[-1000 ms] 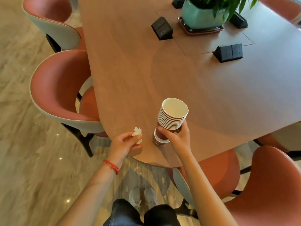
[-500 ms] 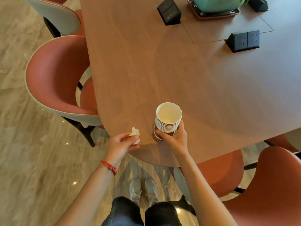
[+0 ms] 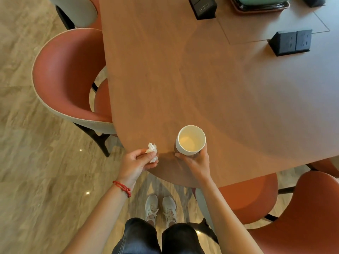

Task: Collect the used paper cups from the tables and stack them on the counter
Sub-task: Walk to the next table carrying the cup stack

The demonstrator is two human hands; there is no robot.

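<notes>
A stack of red paper cups with white rims (image 3: 190, 140) stands near the front corner of the brown wooden table (image 3: 201, 79). I look straight down into the empty top cup. My right hand (image 3: 196, 162) grips the stack low on its near side. My left hand (image 3: 136, 163), with a red string bracelet on its wrist, pinches a crumpled white tissue (image 3: 152, 152) at the table's edge, to the left of the cups.
Red padded chairs stand at the left (image 3: 67, 79) and at the lower right (image 3: 297, 213). Black socket boxes (image 3: 289, 43) and a tray with a green pot (image 3: 260, 4) sit farther back on the table. My shoes (image 3: 161, 209) are on the marble floor.
My right hand has pushed the tilted stack down onto the cup on the table, so the stack now stands upright. The view has shifted closer and more overhead. My left hand still holds the tissue.
</notes>
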